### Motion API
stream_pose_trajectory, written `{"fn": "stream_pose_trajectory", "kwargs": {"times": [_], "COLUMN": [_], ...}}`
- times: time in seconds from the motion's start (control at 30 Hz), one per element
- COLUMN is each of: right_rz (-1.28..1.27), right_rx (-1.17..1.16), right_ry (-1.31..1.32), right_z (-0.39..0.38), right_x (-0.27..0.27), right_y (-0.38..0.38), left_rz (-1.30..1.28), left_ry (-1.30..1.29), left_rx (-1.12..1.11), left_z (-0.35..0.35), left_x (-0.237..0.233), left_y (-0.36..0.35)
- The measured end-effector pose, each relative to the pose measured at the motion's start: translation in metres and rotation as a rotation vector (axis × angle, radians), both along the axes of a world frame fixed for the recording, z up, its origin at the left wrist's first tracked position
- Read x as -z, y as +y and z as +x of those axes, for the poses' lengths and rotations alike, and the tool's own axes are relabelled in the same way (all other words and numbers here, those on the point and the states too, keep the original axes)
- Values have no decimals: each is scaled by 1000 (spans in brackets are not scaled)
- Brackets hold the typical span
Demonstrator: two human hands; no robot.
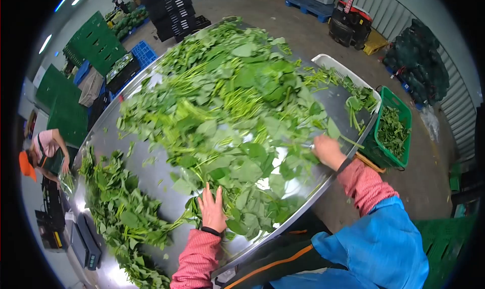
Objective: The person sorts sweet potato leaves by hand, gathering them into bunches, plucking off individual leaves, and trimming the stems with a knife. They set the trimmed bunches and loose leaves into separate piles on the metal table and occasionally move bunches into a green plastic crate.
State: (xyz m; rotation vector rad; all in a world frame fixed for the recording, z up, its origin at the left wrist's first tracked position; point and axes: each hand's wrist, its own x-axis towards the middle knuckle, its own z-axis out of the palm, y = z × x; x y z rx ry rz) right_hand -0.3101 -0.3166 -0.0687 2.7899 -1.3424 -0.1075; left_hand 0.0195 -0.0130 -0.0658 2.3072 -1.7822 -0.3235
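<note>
A large heap of leafy green stems point(242, 92) covers much of the metal table point(144, 162). My left hand point(212, 210) lies with fingers spread on loose leaves near the table's front edge. At the heap's right side, my right hand point(327, 150) is closed, its fingers curled round something I cannot make out; a small shiny bit shows at the fingertips, with leaves and stems beside it. A second row of greens point(126, 213) runs along the table's left side.
A white crate point(341, 66) and a green crate of leaves point(394, 129) adjoin the table's right edge. A scale point(86, 243) is at lower left. Another person point(48, 150) stands at the far left. Black crates point(166, 8) are stacked behind.
</note>
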Motion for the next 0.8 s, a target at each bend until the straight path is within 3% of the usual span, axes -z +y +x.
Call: {"fn": "stream_pose_trajectory", "kwargs": {"times": [0.1,0.13,0.3,0.53,0.6,0.67,0.73,0.8], "right_rz": [-8,94,243,225,285,334,345,295], "right_rx": [-290,-283,228,500,602,685,691,630], "right_ry": [-181,-287,-803,-1009,-1076,-1161,-1221,-1257], "right_z": [-26,-36,-104,-197,-212,-216,-213,-211], "right_x": [1,-10,-43,-73,-65,-66,-68,-52], "right_y": [-22,-27,-84,-112,-108,-106,-106,-107], "left_rz": [88,97,111,-36,-131,-287,-344,-412], "left_ry": [45,44,-32,66,186,478,704,623], "left_rx": [31,46,169,248,222,136,197,339], "left_z": [-52,-67,-165,-284,-314,-333,-341,-343], "left_x": [-7,-8,-1,16,17,12,0,-17], "left_y": [-65,-88,-216,-430,-502,-568,-611,-604]}}
